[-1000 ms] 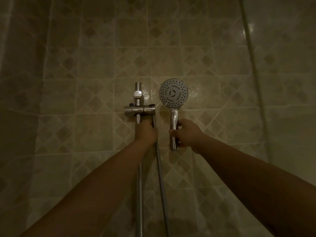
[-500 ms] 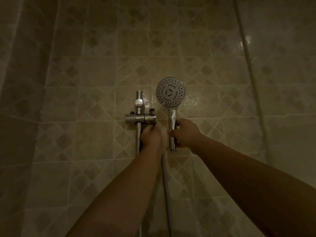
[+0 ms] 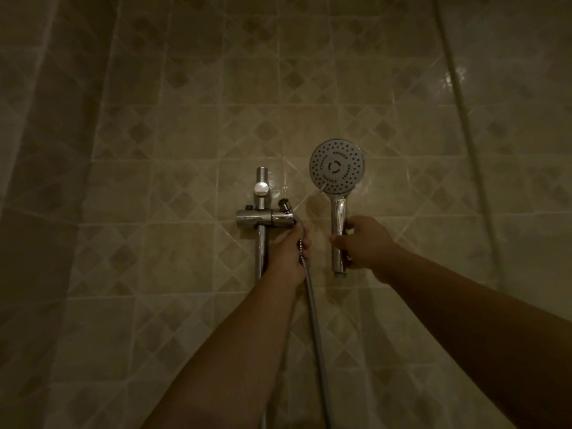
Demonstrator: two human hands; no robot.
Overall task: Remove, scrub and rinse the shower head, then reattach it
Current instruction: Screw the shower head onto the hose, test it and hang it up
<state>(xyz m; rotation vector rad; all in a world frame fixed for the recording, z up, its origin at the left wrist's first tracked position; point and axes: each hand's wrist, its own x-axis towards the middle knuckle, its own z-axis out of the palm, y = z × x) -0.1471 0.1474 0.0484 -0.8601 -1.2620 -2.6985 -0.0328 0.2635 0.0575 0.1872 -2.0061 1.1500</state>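
Fingers of 2 hands, shower head freed from its hose.
Right hand [image 3: 365, 246] wraps the shower head [image 3: 337, 168] handle, face up; left hand [image 3: 291, 249] pinches the hose [image 3: 312, 301] end just below the bracket [image 3: 264, 218], likely keeping it from dropping down the rail [image 3: 261, 252].

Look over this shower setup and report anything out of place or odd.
The round chrome shower head is off the flexible metal hose, held upright in the right hand. The left hand grips the hose's free end below the chrome slider bracket. Nothing looks damaged.
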